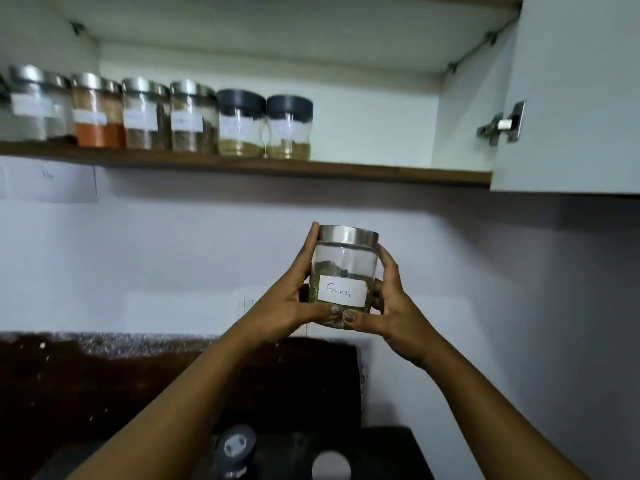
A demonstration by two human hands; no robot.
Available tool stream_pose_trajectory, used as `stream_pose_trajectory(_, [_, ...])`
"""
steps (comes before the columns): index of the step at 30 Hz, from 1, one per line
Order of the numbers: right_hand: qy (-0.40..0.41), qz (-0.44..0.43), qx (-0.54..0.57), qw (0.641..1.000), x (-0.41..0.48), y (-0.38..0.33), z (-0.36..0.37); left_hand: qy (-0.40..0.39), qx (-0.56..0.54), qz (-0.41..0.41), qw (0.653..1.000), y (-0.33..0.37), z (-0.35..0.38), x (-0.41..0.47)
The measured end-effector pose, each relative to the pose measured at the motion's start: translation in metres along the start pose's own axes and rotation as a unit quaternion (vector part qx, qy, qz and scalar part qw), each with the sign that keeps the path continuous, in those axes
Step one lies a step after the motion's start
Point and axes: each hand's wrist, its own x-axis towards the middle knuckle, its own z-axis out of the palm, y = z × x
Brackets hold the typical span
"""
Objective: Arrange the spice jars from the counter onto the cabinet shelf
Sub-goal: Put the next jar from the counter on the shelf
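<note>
Upright between both palms, we hold the fennel jar point(344, 276): left hand point(284, 306) and right hand point(398, 306) are each wrapped and pressed against its sides. It sits below the cabinet shelf point(381, 173), whose free space lies up and slightly right, beside the black-lidded jars point(265, 126). We count two of these and at least four steel-lidded jars point(114, 112).

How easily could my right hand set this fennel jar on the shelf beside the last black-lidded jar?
Probably yes: the shelf is bare right of the black-lidded jar, and nothing blocks the fennel jar.
</note>
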Motion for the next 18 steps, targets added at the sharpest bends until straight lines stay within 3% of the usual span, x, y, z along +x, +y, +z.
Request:
stream_pose_trajectory(11, [0.048, -0.153, 0.015, 0.987, 0.104, -0.081, -0.057, 0.118, -0.045, 0.115, 0.985, 0.06, -0.042, 0.115])
stream_pose_trajectory(18, [0.102, -0.183, -0.084, 0.974, 0.167, -0.104, -0.083, 0.182, 0.019, 0.135, 0.974, 0.076, -0.067, 0.183])
